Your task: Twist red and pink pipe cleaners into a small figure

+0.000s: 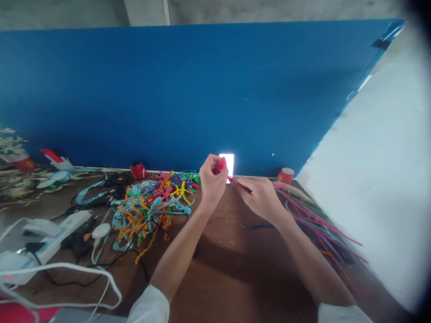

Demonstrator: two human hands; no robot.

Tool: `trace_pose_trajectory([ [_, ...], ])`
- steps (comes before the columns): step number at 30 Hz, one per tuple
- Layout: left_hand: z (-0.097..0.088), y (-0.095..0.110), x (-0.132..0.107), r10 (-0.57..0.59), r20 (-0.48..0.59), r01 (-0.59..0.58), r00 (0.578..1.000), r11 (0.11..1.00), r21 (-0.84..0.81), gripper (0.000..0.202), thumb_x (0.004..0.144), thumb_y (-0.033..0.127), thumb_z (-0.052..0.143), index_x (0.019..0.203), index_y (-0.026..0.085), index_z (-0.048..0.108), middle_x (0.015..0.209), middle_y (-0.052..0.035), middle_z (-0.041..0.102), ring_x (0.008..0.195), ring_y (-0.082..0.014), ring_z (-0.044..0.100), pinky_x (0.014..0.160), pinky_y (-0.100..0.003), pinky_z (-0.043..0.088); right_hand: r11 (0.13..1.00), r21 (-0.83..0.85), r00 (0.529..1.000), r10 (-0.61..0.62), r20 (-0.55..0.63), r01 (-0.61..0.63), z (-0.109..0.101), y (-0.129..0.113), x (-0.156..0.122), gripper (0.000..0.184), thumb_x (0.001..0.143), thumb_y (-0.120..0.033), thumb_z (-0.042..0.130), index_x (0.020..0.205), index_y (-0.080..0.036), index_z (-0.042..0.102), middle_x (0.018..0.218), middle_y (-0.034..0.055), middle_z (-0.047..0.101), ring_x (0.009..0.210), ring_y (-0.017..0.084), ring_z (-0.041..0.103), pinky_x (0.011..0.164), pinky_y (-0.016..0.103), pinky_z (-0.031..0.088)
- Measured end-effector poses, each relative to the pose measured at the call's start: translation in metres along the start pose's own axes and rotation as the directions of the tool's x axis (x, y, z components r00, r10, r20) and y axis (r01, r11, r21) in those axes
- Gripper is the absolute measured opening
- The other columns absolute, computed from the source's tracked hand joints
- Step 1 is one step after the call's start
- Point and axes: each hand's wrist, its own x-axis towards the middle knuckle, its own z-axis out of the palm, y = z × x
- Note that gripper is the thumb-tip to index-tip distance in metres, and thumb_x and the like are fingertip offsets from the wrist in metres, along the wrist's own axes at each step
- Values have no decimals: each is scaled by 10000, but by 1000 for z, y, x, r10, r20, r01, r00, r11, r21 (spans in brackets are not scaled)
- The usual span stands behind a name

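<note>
My left hand (213, 175) is closed around a small pinkish-red fuzzy piece (221, 164), seemingly bent pipe cleaner. Close beside it, my right hand (257, 193) pinches a thin red end between thumb and fingertips; whether it joins the piece in the left hand cannot be made out. Behind both hands a bright phone-like screen (229, 162) leans against the blue board. A tangled heap of twisted pipe-cleaner shapes (151, 206), in orange, blue, yellow and green, lies left of my left forearm. Straight pipe cleaners (313, 220) in several colours lie under and beyond my right forearm.
A white power strip (57, 242) with cables occupies the left side, near a glue gun (81, 235). Along the blue board (188, 98) stand a red can-like object (138, 170) and a red cup (286, 175). A white wall (380, 170) bounds the right.
</note>
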Motion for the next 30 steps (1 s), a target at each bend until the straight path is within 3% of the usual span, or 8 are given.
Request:
trace_pose_trajectory([
  [2,-2,-1,2,-38,65,40,997,999,-24,89,800,155,603,798,188,520,672,49,479,590,-76,413,566,-216,341,1000,6,1000,5,-20,-4,-2,1,0,313,968,-319,481,844,-212,748,674,46,698,610,163,608,603,264,378],
  [4,-6,-3,7,-77,230,99,970,991,-85,70,813,206,626,814,178,562,673,42,489,593,-75,417,567,-218,335,999,33,998,21,-55,-19,-6,4,1,298,964,-331,495,874,-203,749,682,37,696,587,146,584,604,262,382],
  [9,-23,-7,19,-160,656,400,738,886,-234,201,842,348,655,809,159,594,561,71,354,487,-54,266,485,-230,183,993,94,988,85,-128,-73,-17,13,3,286,952,-355,522,854,-173,720,645,1,633,548,110,499,558,249,357],
  [13,-30,-5,21,-129,732,514,670,791,-331,294,882,430,585,997,164,632,675,23,495,524,-65,381,485,-228,248,992,62,968,118,-222,-106,-24,17,5,255,922,-324,550,758,-175,677,585,-15,581,523,106,473,545,254,346],
  [16,-28,-5,19,-131,735,503,666,806,-312,265,846,386,659,984,161,626,772,-8,565,609,-73,475,562,-222,360,992,68,971,121,-205,-109,-25,16,5,237,910,-293,536,740,-182,659,612,0,605,558,127,507,569,267,367],
  [21,-19,-10,17,-112,689,351,716,911,-216,246,861,360,659,993,158,611,880,-42,639,763,-115,602,709,-248,460,991,106,993,90,-71,-83,-16,12,6,163,901,-284,543,848,-190,665,755,28,684,670,159,571,652,288,406],
  [26,-15,-7,16,-33,633,69,773,997,-32,172,918,258,546,1016,148,634,859,-36,657,763,-124,598,707,-248,442,969,172,979,191,-73,-176,-6,17,8,251,911,-391,573,845,-173,675,688,15,649,600,139,518,577,266,364],
  [30,-15,-5,14,38,571,-181,820,963,197,121,895,179,527,968,169,623,857,-24,663,762,-138,567,710,-263,398,968,175,977,197,-78,-181,-6,20,7,251,902,-402,596,848,-173,685,710,15,668,620,142,540,596,264,374],
])
